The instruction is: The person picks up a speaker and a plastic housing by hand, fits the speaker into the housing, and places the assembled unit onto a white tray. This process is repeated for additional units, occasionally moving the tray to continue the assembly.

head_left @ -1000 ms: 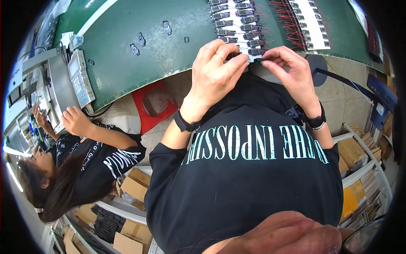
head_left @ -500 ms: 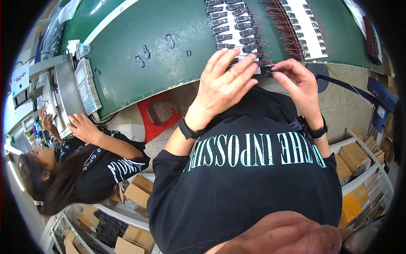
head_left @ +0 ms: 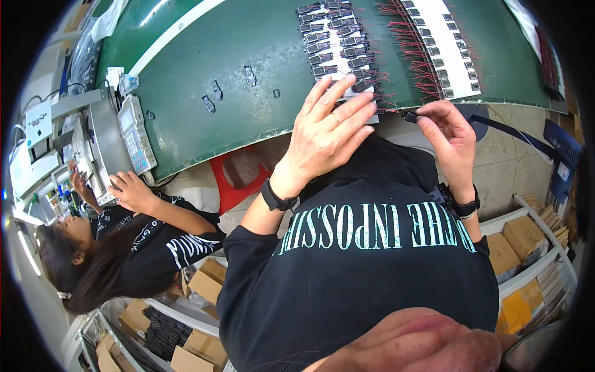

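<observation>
My left hand (head_left: pixel 327 131) lies with its fingers stretched out over the near end of a white strip (head_left: pixel 333 48). Two rows of small black parts (head_left: pixel 354 53) with thin red wires sit on that strip; those under my fingers are hidden. To its right, just off the table's near edge, my right hand (head_left: pixel 451 131) pinches a small black part (head_left: pixel 409 116) between thumb and fingertips. Thin red wire shows between this part and the strip's end. Whether the part is still joined to something there, I cannot tell.
A second white strip (head_left: pixel 441 46) with black parts and red wires lies farther right on the green table (head_left: pixel 204 59). Several loose black parts (head_left: pixel 250 75) lie to the left. At far left a person (head_left: pixel 133 195) works beside a keypad device (head_left: pixel 134 133). A red stool (head_left: pixel 238 180) stands below.
My right hand has shifted right, away from my left hand, with the small black part still pinched. My left hand stays over the strip's near end. The whole view has shifted slightly.
</observation>
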Motion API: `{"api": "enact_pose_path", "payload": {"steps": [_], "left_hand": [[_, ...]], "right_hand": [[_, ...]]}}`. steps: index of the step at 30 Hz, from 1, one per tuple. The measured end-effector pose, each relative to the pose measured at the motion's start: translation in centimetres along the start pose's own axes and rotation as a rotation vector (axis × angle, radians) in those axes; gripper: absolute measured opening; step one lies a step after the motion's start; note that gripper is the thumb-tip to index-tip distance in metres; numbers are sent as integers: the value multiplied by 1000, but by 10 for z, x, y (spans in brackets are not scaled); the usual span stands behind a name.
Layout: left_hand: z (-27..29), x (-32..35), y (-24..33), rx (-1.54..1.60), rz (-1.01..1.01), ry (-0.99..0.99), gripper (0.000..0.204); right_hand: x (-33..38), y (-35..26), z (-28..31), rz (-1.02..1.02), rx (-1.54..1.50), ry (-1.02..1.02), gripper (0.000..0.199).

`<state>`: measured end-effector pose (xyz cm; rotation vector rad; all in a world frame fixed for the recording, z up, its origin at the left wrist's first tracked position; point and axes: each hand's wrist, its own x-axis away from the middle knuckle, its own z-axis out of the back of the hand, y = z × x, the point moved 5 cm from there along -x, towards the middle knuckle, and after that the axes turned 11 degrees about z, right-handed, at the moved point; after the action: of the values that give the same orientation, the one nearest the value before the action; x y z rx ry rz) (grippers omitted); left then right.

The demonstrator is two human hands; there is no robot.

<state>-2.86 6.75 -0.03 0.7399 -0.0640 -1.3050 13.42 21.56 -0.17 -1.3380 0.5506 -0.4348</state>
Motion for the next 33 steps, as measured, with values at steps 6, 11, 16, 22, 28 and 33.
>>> {"api": "enact_pose_path", "payload": {"steps": [6,11,16,22,28,33], "left_hand": [[-3,-17,-5,-87,148,-26,42],[-2,-16,-10,-80,117,-65,45],[3,-33,-12,-127,162,-50,46],[5,-40,-16,-172,175,-107,47],[7,-63,-30,-260,167,-71,52],[2,-66,-39,-322,151,-57,58]], "right_hand": [[-4,0,1,29,-2,-1,15],[-2,3,4,19,6,-2,15],[-6,4,3,36,3,-5,15],[-4,2,5,3,0,-1,14],[-6,2,0,8,3,-2,13],[-2,3,1,7,10,1,12]]}}
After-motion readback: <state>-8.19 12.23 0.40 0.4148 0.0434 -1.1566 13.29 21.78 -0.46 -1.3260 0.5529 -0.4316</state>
